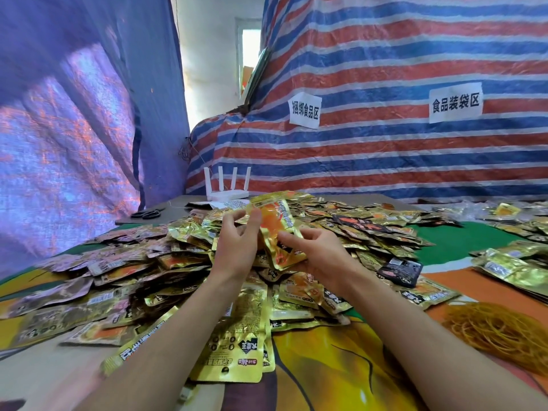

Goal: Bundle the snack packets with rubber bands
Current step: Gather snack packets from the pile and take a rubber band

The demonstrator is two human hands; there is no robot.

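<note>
Fingers of the left hand (237,247) and right hand (323,256) pinch a gold-and-orange snack packet (275,229), held tilted above the heap of packets (341,221) in the middle of the table (462,241). These foil pouches look light, thin and slick, likely to slide when stacked. Gripping the flat seam edges should hold best. Rubber bands (498,330) lie piled near the table's right edge.

One left hand (237,247), one right hand (321,256). One packet (277,229) held; loose packets (207,292) beyond counting. One rubber-band heap (501,333). One router (226,197), four antennas (234,179). One pair of scissors (148,214). Two paper signs (304,110).
</note>
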